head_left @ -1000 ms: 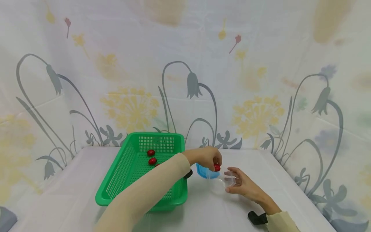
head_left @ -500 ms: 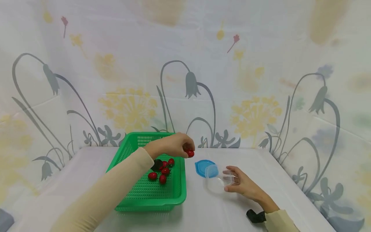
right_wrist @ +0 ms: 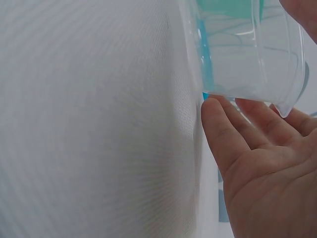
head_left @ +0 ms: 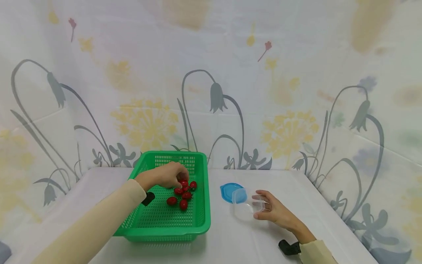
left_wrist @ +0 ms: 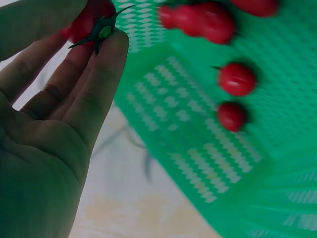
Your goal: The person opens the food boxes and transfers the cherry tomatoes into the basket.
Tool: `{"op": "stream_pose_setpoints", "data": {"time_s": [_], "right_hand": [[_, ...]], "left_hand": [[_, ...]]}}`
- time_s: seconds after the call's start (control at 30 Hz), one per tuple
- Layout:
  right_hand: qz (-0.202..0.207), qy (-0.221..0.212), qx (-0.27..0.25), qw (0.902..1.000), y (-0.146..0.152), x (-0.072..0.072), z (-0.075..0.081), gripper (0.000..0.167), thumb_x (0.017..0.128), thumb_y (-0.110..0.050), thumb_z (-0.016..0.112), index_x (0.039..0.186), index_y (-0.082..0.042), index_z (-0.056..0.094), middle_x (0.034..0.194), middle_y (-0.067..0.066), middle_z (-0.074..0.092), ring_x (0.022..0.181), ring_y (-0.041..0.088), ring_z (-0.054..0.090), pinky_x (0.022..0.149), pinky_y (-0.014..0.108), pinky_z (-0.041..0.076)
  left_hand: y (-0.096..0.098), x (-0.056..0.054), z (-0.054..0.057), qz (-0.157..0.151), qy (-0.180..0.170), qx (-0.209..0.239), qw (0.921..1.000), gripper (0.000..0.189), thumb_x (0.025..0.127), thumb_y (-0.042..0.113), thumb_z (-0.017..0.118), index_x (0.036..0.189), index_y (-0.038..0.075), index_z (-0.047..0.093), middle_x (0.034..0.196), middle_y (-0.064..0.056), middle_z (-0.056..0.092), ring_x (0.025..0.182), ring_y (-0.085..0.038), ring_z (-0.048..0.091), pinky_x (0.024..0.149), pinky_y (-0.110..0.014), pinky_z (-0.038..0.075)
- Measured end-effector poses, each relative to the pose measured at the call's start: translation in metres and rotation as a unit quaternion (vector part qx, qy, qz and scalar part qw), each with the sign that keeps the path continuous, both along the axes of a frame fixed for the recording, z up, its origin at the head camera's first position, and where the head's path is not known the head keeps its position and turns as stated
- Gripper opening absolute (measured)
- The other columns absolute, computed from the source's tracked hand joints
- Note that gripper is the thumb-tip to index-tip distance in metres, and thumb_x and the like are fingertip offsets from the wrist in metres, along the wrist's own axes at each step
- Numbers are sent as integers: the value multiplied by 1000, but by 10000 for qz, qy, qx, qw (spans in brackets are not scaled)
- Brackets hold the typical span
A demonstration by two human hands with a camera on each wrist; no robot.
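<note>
My left hand (head_left: 169, 175) is down inside the green basket (head_left: 194, 230), close over several red cherry tomatoes (head_left: 183, 204). In the left wrist view its thumb and fingers pinch one cherry tomato (left_wrist: 91, 22), whose green stem end faces the camera. Right of the basket, my right hand (head_left: 278, 213) holds a clear plastic container (head_left: 239, 196) by its right side. Seen from the right wrist, its fingers lie along one side of the container wall (right_wrist: 242, 64), with the thumb partly visible on the opposite side. Nothing shows inside the see-through container.
A blue lid (head_left: 227, 191) lies flat on the white tabletop (head_left: 230, 234), partly behind the container. Behind everything hangs a flower-print curtain (head_left: 287, 91). The basket's raised walls surround the tomatoes.
My left hand has moved left from over the container, carrying a cherry tomato past the basket's rim and down among the others. The right hand stays at the container.
</note>
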State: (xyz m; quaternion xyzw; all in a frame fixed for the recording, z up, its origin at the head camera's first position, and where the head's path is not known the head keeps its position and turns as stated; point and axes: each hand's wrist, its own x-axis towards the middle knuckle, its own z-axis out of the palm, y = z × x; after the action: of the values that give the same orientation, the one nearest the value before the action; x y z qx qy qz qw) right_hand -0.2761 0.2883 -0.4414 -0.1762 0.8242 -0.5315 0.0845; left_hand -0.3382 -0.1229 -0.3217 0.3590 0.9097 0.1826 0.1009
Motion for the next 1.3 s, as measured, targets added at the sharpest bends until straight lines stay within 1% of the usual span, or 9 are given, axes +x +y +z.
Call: {"op": "stream_pose_setpoints", "data": {"time_s": [0.13, 0.27, 0.43, 0.5, 0.6, 0.77, 0.97, 1.1, 1.3], "right_hand": [[-39, 21, 65, 10000, 0, -1, -1, 80, 84, -14, 73, 145, 0, 22, 143, 23, 38, 125, 40, 45, 92, 32, 47], [1, 39, 69, 10000, 0, -1, -1, 80, 85, -14, 73, 145, 1, 22, 143, 25, 38, 125, 41, 45, 93, 34, 47], [39, 33, 42, 10000, 0, -2, -1, 80, 84, -14, 73, 145, 0, 22, 143, 25, 37, 125, 42, 44, 92, 33, 47], [1, 10, 59, 10000, 0, -2, -1, 80, 84, -14, 73, 145, 0, 23, 143, 24, 37, 126, 41, 44, 93, 32, 47], [-23, -21, 90, 10000, 1, -2, -2, 80, 84, -14, 73, 145, -1, 22, 144, 24, 37, 126, 41, 44, 94, 35, 47], [-39, -21, 135, 9999, 1, -2, -2, 81, 84, -14, 73, 145, -2, 22, 144, 23, 37, 126, 41, 44, 94, 36, 47], [-44, 39, 142, 9999, 0, -3, -1, 83, 83, -15, 74, 146, -2, 22, 142, 24, 39, 124, 41, 46, 93, 38, 48], [-92, -3, 147, 9998, 0, -3, -1, 83, 83, -15, 74, 146, -2, 22, 142, 24, 39, 126, 41, 44, 94, 37, 47], [-78, -19, 150, 9999, 0, -1, -2, 83, 83, -15, 74, 146, -1, 22, 142, 25, 39, 127, 41, 43, 94, 35, 47]], "left_hand": [[-13, -3, -15, 159, -33, -9, 9999, 20, 80, 0, 72, 98, 8, 69, 90, 2, 64, 84, -15, 58, 74, -32, 50], [-20, -6, -27, 283, -158, -5, 9995, 20, 79, -1, 73, 95, 9, 69, 87, 2, 63, 80, -14, 56, 72, -33, 49], [-24, -8, -35, 523, -275, -84, 9982, 21, 78, -2, 73, 95, 11, 70, 88, 2, 63, 81, -14, 57, 72, -34, 50], [-25, -8, -37, 612, -284, -124, 9976, 22, 78, -2, 73, 96, 11, 70, 88, 1, 63, 81, -14, 57, 71, -34, 50], [-25, -8, -39, 687, -314, -199, 9969, 21, 79, -2, 73, 96, 11, 70, 87, 1, 63, 80, -14, 57, 70, -34, 50], [-26, -8, -41, 626, -356, -260, 9971, 23, 79, -3, 73, 98, 9, 69, 89, 0, 63, 82, -16, 57, 71, -34, 51], [-26, -11, -41, 587, -242, -287, 9976, 24, 79, -1, 74, 101, 8, 70, 93, -3, 64, 85, -17, 57, 73, -35, 50], [-26, -12, -42, 561, -184, -327, 9977, 23, 80, 2, 73, 102, 9, 70, 96, -4, 63, 87, -17, 56, 76, -36, 50], [-28, -8, -41, 627, -263, -268, 9973, 23, 80, 1, 73, 102, 7, 69, 96, -6, 64, 87, -18, 57, 76, -37, 50]]}}
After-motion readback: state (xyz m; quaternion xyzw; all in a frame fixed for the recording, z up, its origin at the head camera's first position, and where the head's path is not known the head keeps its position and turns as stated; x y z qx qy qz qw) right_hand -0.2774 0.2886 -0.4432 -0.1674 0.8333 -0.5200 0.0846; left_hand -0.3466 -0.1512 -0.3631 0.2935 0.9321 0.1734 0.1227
